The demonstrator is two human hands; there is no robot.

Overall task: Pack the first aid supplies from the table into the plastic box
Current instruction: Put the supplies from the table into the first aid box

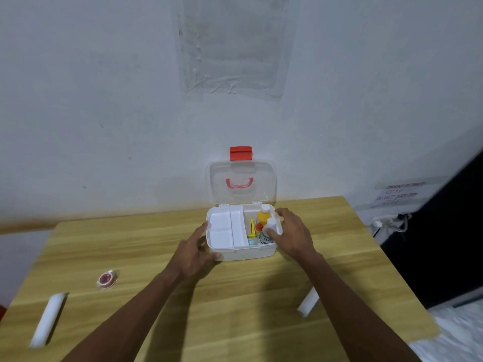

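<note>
A white plastic box [243,253] stands open at the far middle of the table, its clear lid [242,182] with a red latch upright against the wall. A white divided tray [226,227] fills its left side. In the right side stand a yellow bottle [262,217], a small orange-capped bottle [258,229] and a white bottle [269,229]. My right hand [292,232] is closed around the white bottle inside the box. My left hand [196,248] rests against the box's left front corner, fingers apart. A red tape roll [107,279] and two white rolls [48,318] [309,301] lie on the table.
The wooden table [235,309] ends against a grey wall behind the box. To the right are a dark panel, a wall socket with cables [389,222] and a taped paper note [397,194].
</note>
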